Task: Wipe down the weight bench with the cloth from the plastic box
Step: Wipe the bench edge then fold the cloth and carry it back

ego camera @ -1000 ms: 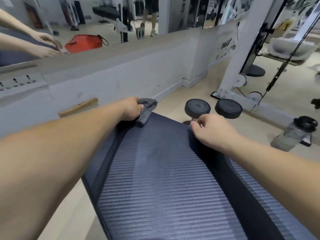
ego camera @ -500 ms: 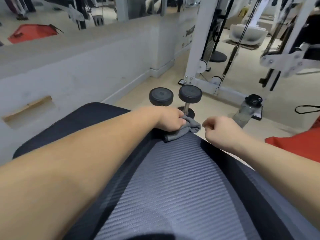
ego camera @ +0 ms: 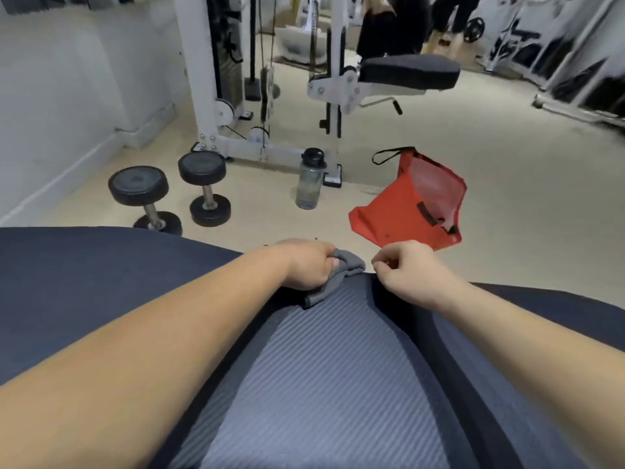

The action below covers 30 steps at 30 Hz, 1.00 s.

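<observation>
The cloth (ego camera: 338,277) is already out of its box, which is nowhere in view, and on the bench (ego camera: 321,384), so the fetching is done and the wiping appears to be under way. The left hand (ego camera: 309,265) grips the cloth in a bunched wad, fingers curled over it, pressing it on the far edge of the ribbed centre panel. The right hand (ego camera: 406,272) is clenched just beside it at the same edge, thumb against forefinger. It seems to hold nothing, though the small gap at its fingertips is hard to read. The pad shows no damp streak or mark, so how much has been covered cannot be told. Judging by where the cloth lies, the long stretch of ribbed panel nearer the camera and the dark side panels may still need passes.
</observation>
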Each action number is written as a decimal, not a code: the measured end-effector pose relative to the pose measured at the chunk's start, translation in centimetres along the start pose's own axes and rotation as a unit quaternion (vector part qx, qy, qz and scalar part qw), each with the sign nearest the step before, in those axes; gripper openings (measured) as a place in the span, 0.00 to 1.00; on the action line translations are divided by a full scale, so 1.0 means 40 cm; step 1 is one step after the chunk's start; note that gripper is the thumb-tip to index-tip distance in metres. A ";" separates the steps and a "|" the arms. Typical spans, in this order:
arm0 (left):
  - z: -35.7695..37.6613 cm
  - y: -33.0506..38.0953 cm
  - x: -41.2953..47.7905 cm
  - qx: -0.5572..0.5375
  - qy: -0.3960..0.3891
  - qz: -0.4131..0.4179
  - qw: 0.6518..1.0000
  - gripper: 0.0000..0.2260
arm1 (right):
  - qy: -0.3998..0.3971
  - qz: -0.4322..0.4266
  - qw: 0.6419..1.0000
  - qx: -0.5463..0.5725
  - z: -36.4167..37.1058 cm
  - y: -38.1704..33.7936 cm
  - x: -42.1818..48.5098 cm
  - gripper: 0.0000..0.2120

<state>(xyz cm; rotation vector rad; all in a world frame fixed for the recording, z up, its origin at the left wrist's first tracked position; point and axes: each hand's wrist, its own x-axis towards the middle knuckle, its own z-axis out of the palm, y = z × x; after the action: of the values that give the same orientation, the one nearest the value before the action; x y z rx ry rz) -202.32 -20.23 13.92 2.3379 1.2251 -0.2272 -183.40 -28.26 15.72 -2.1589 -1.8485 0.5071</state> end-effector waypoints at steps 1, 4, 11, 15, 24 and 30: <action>0.009 0.034 0.009 -0.003 0.005 0.006 1.000 0.19 | 0.014 0.001 1.000 0.007 -0.014 0.038 -0.018 0.11; 0.037 0.129 0.041 -0.002 0.019 0.016 1.000 0.18 | 0.035 0.001 0.999 0.010 -0.049 0.142 -0.053 0.11; 0.083 0.298 0.136 0.007 0.022 0.004 1.000 0.15 | 0.050 0.043 0.998 -0.014 -0.138 0.401 -0.086 0.09; 0.108 0.464 0.230 0.028 0.016 0.038 0.999 0.13 | 0.092 0.100 0.989 -0.060 -0.201 0.580 -0.103 0.12; 0.169 0.798 0.401 0.065 0.017 0.080 0.995 0.09 | 0.142 0.285 0.943 0.092 -0.304 0.925 -0.193 0.20; 0.230 1.037 0.497 0.057 -0.011 0.112 0.992 0.19 | 0.204 0.285 0.891 0.288 -0.296 1.028 -0.280 0.12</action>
<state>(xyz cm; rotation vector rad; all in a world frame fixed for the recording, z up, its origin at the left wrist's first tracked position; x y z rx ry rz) -156.48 -30.16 12.98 2.5395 0.9507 -0.2518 -142.98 -45.54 10.69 -2.1213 -0.7014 0.5630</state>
